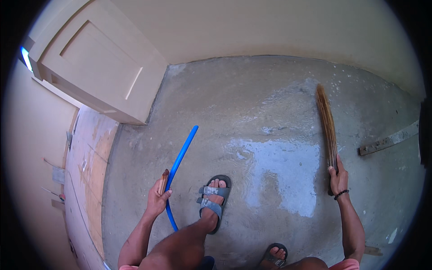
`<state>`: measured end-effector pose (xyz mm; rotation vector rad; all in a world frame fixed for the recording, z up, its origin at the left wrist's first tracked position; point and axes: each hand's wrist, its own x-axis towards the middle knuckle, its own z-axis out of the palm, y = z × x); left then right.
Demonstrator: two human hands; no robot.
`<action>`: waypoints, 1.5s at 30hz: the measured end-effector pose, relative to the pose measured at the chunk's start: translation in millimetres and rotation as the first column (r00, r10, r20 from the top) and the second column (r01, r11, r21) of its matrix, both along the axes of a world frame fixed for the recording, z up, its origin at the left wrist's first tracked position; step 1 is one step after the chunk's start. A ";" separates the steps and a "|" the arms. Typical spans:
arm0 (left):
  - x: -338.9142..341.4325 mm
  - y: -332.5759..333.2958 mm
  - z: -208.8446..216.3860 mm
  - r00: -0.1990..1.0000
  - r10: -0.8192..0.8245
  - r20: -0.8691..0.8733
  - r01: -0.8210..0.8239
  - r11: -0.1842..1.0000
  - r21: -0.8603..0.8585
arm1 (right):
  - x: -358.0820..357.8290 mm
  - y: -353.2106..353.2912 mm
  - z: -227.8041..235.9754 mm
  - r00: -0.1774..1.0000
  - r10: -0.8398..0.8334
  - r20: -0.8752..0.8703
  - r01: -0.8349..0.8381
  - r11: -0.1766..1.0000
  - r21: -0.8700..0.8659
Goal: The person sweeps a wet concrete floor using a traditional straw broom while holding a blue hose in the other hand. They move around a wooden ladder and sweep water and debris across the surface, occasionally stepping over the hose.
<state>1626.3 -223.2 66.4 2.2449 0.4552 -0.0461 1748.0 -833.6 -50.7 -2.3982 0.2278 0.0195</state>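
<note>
My left hand [156,203] is closed around a blue hose [183,149], whose end points up and away over the floor. A short reddish-brown piece [164,181], seemingly wood, sticks up from the same hand beside the hose. On the right, my right hand [338,179] grips a stick broom [326,118], a long bundle of thin brown bristles reaching away from me. The broom's tip is at the far part of the wet concrete floor [252,94]. Between my hands lies a shiny sheet of water [288,173].
My sandalled feet [215,200] stand on the wet floor. A beige panelled box or cabinet [103,58] is at the far left, against a beige wall [252,27]. A wooden board [90,175] runs along the left. At the right, a flat bar [389,139] juts in.
</note>
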 end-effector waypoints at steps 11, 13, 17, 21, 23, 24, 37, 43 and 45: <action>34.8 3.4 7.1 0.991 -0.090 -0.097 0.081 0.992 -0.098 | 53.1 233.8 44.4 0.730 0.683 -0.030 -0.625 0.685 0.376; 45.1 -0.6 2.0 0.993 -0.086 -0.078 0.075 0.989 -0.131 | 62.9 294.4 10.7 0.659 0.752 -0.012 -0.712 0.630 0.310; 58.3 -1.7 -10.6 0.992 -0.077 -0.102 0.056 0.978 -0.202 | 82.3 356.7 -11.8 0.678 0.711 -0.189 -0.695 0.703 0.151; 60.9 14.9 -23.5 0.984 -0.136 -0.114 0.112 0.974 -0.196 | 91.3 321.5 -15.7 0.866 0.462 -0.191 -0.386 0.861 0.331; 63.2 16.5 -27.9 0.988 -0.111 -0.108 0.088 0.975 -0.203 | 87.9 287.9 -11.7 0.937 0.246 -0.248 -0.166 0.938 0.303; 71.0 14.2 -28.2 0.987 -0.126 -0.097 0.102 0.971 -0.216 | 82.7 263.0 -23.6 0.973 0.163 -0.166 -0.097 0.933 0.347; 105.3 12.8 -12.5 0.990 -0.138 -0.021 0.133 0.978 -0.160 | 48.2 211.9 8.4 0.931 -0.366 -0.004 0.302 0.762 0.572; 114.3 8.1 -14.0 0.999 -0.040 0.024 0.045 0.972 -0.231 | 107.0 332.9 24.9 0.993 0.103 0.061 -0.118 0.772 0.625; 117.1 8.8 -12.1 0.999 -0.021 0.030 0.027 0.969 -0.247 | 135.1 373.5 27.0 0.973 0.228 0.041 -0.209 0.792 0.573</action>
